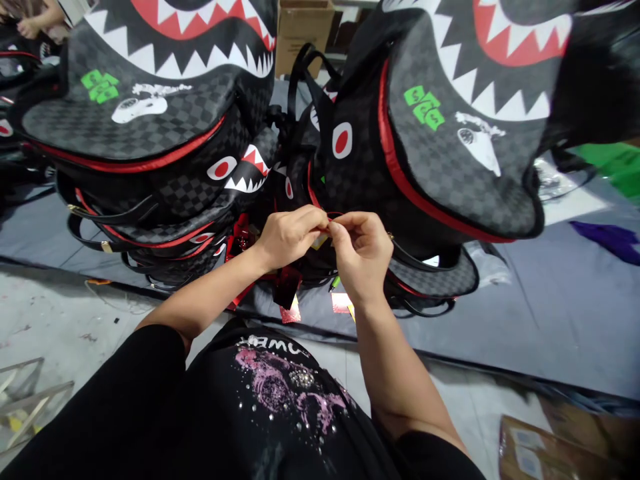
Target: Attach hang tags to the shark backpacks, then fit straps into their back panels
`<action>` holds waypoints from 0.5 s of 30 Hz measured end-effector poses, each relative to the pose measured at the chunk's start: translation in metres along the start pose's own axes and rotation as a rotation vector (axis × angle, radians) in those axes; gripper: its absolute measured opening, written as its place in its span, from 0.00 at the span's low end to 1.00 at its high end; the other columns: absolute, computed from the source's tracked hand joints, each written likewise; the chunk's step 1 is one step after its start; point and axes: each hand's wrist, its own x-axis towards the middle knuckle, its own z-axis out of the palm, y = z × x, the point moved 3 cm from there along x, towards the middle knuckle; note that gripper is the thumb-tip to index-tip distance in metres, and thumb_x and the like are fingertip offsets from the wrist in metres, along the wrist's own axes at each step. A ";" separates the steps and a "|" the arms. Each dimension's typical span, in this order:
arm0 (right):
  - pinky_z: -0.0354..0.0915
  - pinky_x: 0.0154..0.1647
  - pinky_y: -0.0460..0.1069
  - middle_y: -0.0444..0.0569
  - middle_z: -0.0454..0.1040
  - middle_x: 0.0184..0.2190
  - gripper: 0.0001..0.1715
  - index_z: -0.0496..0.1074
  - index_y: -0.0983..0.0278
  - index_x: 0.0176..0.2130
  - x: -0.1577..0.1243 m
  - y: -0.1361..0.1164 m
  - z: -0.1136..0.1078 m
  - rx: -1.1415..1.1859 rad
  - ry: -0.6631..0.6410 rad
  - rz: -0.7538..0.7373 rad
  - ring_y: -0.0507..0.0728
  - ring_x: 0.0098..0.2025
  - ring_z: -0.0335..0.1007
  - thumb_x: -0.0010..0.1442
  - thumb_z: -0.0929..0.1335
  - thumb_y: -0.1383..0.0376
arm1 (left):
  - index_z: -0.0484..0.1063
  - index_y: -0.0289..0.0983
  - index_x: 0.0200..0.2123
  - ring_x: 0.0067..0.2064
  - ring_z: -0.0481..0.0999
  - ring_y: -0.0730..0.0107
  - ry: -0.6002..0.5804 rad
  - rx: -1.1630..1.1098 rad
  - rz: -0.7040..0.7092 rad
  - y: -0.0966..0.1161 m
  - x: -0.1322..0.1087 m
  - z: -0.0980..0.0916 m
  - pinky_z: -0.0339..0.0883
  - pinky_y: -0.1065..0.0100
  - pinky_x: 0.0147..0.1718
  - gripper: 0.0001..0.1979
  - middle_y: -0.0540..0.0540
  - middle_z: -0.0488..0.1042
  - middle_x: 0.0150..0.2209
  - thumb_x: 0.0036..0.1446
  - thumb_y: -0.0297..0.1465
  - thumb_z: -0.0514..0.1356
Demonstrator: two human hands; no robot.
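Observation:
Both my hands meet in the middle, fingertips pinched close together. My left hand [290, 237] and my right hand [364, 257] seem to hold a thin red cord [330, 216] between them; its ends are hidden by the fingers. Something small and yellow [320, 241] shows just below the fingertips. Right behind my right hand stands a checkered backpack [420, 180] with a shark-mouth print and red trim. A similar backpack [165, 137] tops the stack to the left. Under my hands lie red-and-white tags [291, 311] and a green pen [335, 284].
The bags are piled on a long grey table [560, 300]. A cardboard box [304, 33] stands behind. Purple cloth [607, 241] and green material [613, 167] lie at right. Another person's hand [30, 27] shows at top left. Cardboard [545, 450] lies on the floor at lower right.

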 end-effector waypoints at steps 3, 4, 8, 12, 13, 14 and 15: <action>0.68 0.34 0.49 0.43 0.73 0.30 0.05 0.70 0.61 0.36 0.000 0.000 -0.001 0.012 0.010 0.004 0.52 0.31 0.71 0.62 0.69 0.63 | 0.72 0.36 0.44 0.46 0.80 0.71 -0.051 -0.001 0.068 -0.001 -0.003 0.001 0.71 0.73 0.40 0.09 0.46 0.79 0.43 0.65 0.26 0.52; 0.68 0.34 0.49 0.43 0.73 0.30 0.05 0.70 0.62 0.36 0.000 0.000 -0.002 0.013 0.014 0.005 0.52 0.31 0.71 0.62 0.69 0.63 | 0.72 0.36 0.44 0.45 0.80 0.72 -0.044 0.014 0.072 -0.001 -0.004 0.002 0.71 0.73 0.39 0.10 0.46 0.80 0.42 0.66 0.26 0.52; 0.67 0.30 0.48 0.44 0.73 0.29 0.08 0.70 0.62 0.35 0.001 -0.002 -0.003 -0.009 0.038 0.009 0.52 0.29 0.70 0.60 0.70 0.60 | 0.74 0.37 0.37 0.38 0.81 0.71 0.022 0.137 -0.055 0.006 -0.005 0.008 0.71 0.70 0.34 0.11 0.48 0.80 0.36 0.67 0.28 0.51; 0.68 0.30 0.49 0.45 0.73 0.29 0.10 0.71 0.63 0.35 -0.001 -0.002 -0.003 -0.050 0.056 0.014 0.53 0.28 0.70 0.60 0.71 0.58 | 0.72 0.37 0.41 0.47 0.79 0.71 0.075 0.100 -0.145 0.015 -0.010 0.016 0.73 0.69 0.41 0.12 0.45 0.79 0.47 0.67 0.27 0.49; 0.68 0.30 0.49 0.45 0.73 0.30 0.10 0.72 0.63 0.36 -0.002 -0.002 -0.004 -0.072 0.059 0.013 0.53 0.28 0.70 0.60 0.71 0.58 | 0.70 0.37 0.46 0.53 0.76 0.71 0.105 0.061 -0.155 0.013 -0.016 0.017 0.73 0.68 0.45 0.11 0.43 0.75 0.53 0.67 0.27 0.49; 0.68 0.30 0.49 0.45 0.73 0.30 0.10 0.72 0.63 0.37 -0.003 -0.002 -0.005 -0.098 0.058 0.012 0.53 0.27 0.71 0.60 0.71 0.58 | 0.67 0.37 0.51 0.59 0.71 0.70 0.147 0.020 -0.179 0.009 -0.026 0.018 0.73 0.68 0.48 0.12 0.41 0.71 0.58 0.67 0.28 0.51; 0.68 0.29 0.50 0.46 0.74 0.31 0.10 0.73 0.63 0.38 -0.006 -0.002 -0.006 -0.124 0.053 0.012 0.53 0.27 0.71 0.61 0.70 0.58 | 0.63 0.37 0.55 0.62 0.67 0.68 0.202 -0.014 -0.232 0.002 -0.039 0.019 0.72 0.66 0.49 0.15 0.38 0.66 0.62 0.66 0.30 0.53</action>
